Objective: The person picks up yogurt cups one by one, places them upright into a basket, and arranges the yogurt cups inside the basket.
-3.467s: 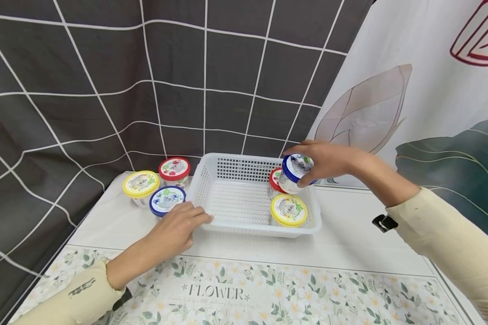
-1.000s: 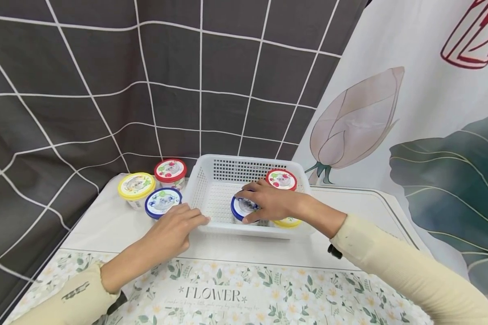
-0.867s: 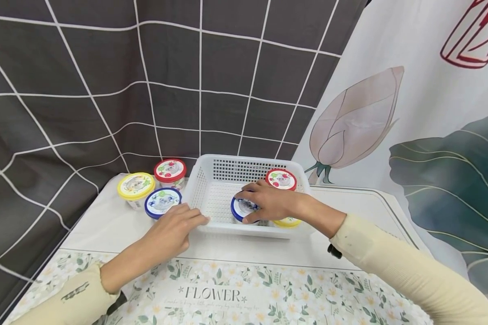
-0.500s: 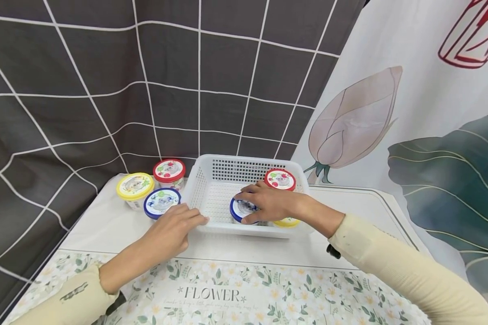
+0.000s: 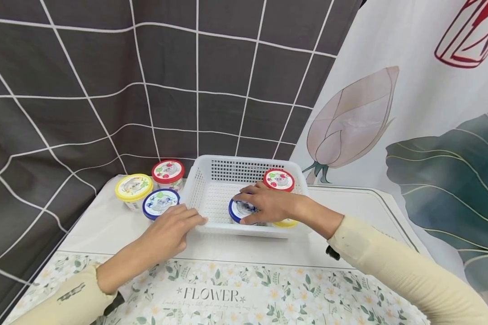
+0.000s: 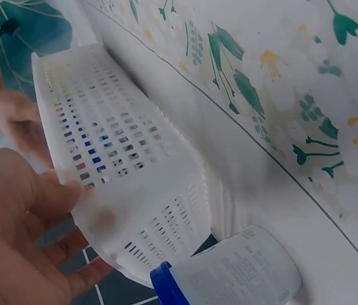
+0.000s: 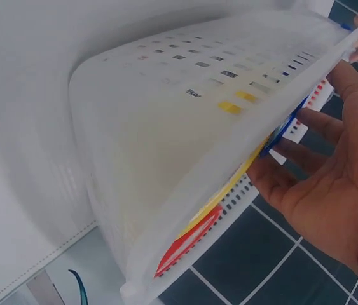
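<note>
A white plastic basket stands on the table. Inside it at the right are a red-lidded tub and a yellow-lidded tub, the latter mostly behind my right hand. That hand grips a blue-lidded tub in the basket, left of those two, with fingers and thumb around its lid. My left hand holds the basket's rim at the near left corner; in the left wrist view its thumb lies against the wall. A second blue-lidded tub stands outside, just beyond the left hand.
Left of the basket, another yellow-lidded tub and red-lidded tub stand beside the outer blue-lidded one. A dark gridded curtain hangs close behind. The front of the table bears a floral cloth.
Earlier my right hand held the blue-lidded tub raised over the basket's right side; it moved left and down into the basket. During the last second both hands stay in place; the view shifts slightly.
</note>
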`<control>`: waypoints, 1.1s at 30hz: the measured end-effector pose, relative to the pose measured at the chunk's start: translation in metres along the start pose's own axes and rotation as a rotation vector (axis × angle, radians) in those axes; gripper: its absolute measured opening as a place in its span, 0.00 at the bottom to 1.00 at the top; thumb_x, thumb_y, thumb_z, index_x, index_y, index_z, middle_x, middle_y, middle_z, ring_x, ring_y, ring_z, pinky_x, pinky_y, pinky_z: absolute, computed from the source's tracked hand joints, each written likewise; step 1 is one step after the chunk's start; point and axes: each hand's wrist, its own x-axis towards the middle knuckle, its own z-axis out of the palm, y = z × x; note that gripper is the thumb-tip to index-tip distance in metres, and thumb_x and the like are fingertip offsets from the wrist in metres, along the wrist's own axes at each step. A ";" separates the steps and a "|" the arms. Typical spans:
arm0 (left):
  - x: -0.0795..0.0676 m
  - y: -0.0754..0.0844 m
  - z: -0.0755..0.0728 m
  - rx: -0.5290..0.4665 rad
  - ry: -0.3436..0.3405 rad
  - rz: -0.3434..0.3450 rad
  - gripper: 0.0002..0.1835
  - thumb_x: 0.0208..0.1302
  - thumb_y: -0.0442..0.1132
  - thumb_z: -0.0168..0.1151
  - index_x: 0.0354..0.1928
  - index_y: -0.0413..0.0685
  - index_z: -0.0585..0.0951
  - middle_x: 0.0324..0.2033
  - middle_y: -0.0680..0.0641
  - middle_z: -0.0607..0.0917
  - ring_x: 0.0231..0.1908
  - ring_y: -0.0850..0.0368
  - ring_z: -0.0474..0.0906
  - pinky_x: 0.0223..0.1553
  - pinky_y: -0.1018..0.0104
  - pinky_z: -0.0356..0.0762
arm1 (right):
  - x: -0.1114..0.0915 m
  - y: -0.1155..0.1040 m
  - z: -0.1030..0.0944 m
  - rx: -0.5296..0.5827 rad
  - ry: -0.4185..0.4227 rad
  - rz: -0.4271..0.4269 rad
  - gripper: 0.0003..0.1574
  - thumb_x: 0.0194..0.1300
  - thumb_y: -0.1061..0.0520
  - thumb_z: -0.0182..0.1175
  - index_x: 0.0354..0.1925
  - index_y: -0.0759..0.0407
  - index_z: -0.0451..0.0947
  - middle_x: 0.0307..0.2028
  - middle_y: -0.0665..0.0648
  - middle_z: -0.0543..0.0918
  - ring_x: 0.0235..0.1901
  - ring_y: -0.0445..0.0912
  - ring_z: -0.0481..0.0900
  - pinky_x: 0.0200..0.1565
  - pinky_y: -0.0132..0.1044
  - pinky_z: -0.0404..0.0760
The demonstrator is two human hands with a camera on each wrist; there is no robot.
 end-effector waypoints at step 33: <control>-0.003 -0.041 -0.016 -0.135 -0.108 -0.165 0.30 0.84 0.52 0.63 0.80 0.48 0.79 0.75 0.41 0.84 0.76 0.35 0.78 0.79 0.30 0.72 | -0.035 0.015 0.010 0.070 0.234 -0.025 0.50 0.78 0.34 0.69 0.86 0.49 0.67 0.85 0.61 0.69 0.86 0.62 0.65 0.87 0.70 0.61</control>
